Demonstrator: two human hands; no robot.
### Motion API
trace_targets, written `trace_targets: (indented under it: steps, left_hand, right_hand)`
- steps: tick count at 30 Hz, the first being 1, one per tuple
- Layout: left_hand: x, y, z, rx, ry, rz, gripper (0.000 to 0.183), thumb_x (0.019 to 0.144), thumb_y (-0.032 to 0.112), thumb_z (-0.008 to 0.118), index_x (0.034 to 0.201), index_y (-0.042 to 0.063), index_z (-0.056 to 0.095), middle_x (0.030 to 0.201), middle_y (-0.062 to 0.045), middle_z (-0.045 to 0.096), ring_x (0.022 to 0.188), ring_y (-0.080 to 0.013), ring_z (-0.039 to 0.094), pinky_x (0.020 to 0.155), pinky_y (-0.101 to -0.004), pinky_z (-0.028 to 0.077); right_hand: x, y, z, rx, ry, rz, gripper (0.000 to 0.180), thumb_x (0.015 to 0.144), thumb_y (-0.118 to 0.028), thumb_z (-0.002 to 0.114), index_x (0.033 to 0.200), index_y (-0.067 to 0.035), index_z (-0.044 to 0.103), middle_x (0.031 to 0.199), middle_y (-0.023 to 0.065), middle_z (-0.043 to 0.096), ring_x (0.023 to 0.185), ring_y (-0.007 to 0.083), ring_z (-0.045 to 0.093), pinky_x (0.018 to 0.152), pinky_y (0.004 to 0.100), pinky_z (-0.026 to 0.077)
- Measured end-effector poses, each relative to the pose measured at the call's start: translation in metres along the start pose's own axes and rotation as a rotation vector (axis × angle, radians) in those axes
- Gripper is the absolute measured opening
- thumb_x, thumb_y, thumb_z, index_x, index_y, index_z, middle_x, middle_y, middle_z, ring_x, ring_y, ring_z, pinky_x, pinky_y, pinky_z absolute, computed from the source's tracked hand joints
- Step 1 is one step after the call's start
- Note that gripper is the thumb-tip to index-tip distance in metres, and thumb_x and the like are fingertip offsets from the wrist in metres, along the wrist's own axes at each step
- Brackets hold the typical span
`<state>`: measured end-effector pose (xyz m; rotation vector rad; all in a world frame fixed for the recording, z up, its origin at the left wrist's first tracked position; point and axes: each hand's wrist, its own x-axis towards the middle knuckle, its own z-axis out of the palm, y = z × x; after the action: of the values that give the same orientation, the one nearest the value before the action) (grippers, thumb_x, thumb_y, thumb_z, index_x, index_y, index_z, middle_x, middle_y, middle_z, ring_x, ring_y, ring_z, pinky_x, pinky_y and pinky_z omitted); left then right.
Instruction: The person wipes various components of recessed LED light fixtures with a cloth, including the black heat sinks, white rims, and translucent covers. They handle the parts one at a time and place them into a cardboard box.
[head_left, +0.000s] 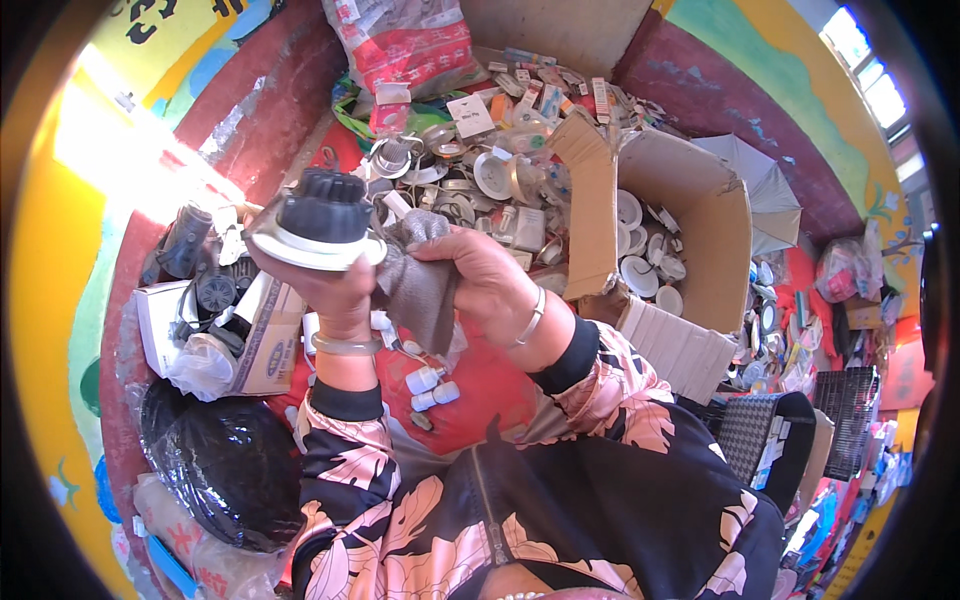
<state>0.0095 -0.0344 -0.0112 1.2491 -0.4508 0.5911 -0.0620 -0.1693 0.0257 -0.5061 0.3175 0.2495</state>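
Note:
My left hand (334, 289) holds a round light fitting (322, 217) with a black finned heat sink on top and a white rim below. My right hand (487, 274) grips a grey-brown cloth (420, 289), whose upper part is beside the rim of the fitting and whose lower part hangs down. Beneath my hands, several white bulbs (435, 395) lie on a red sheet (480, 382). A heap of mixed downlights and lamp parts (457, 180) spreads beyond my hands.
An open cardboard box (686, 172) with white round fittings stands to the right. At the left are a smaller carton (266, 352) of dark lamp parts and a black plastic-wrapped bundle (217, 457). A printed sack (405, 45) and small boxes lie at the back, by the wall.

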Motion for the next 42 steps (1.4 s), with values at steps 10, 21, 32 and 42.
trace_targets:
  steps: [10, 21, 32, 42]
  left_hand:
    - [0.023, -0.012, -0.025, -1.102, 0.261, -0.920, 0.066, 0.071, 0.061, 0.059, 0.112, 0.009, 0.054, 0.110, -0.015, 0.056, 0.104, -0.0470, 0.048, 0.093, -0.0637, 0.039]
    - [0.017, 0.015, -0.007, -0.854, 0.043, -0.714, 0.061, 0.089, 0.054, 0.032, 0.124, 0.007, 0.049, 0.119, -0.011, 0.057, 0.108, -0.0278, 0.055, 0.095, -0.0443, 0.043]
    - [0.024, 0.009, -0.034, -0.957, 0.071, -0.775, 0.065, 0.084, 0.064, 0.041, 0.123, 0.013, 0.050, 0.113, -0.010, 0.058, 0.098, -0.0367, 0.059, 0.086, -0.0565, 0.047]
    - [0.023, 0.016, -0.028, -0.780, 0.017, -0.656, 0.063, 0.087, 0.059, 0.040, 0.126, 0.010, 0.048, 0.120, -0.009, 0.057, 0.105, -0.0263, 0.057, 0.090, -0.0454, 0.047]
  right_hand:
    - [-0.013, -0.042, -0.012, -0.543, 0.086, -0.541, 0.018, 0.087, -0.015, 0.058, 0.100, -0.003, 0.059, 0.083, 0.0021, 0.062, 0.071, 0.0119, 0.061, 0.061, 0.0250, 0.048]
    - [0.009, 0.018, 0.004, -1.606, -0.066, -1.474, 0.021, 0.074, 0.004, 0.062, 0.095, -0.002, 0.065, 0.106, 0.0136, 0.059, 0.097, 0.0280, 0.057, 0.082, 0.0368, 0.046]
    - [0.013, 0.021, -0.013, -0.800, -0.186, -0.605, 0.024, 0.077, 0.007, 0.054, 0.096, 0.002, 0.066, 0.100, 0.0036, 0.063, 0.094, 0.0127, 0.058, 0.081, 0.0257, 0.045]
    - [0.003, 0.008, -0.004, -0.697, -0.248, -0.494, 0.028, 0.086, -0.007, 0.052, 0.112, 0.001, 0.058, 0.103, 0.0043, 0.059, 0.093, 0.0113, 0.054, 0.084, 0.0268, 0.044]
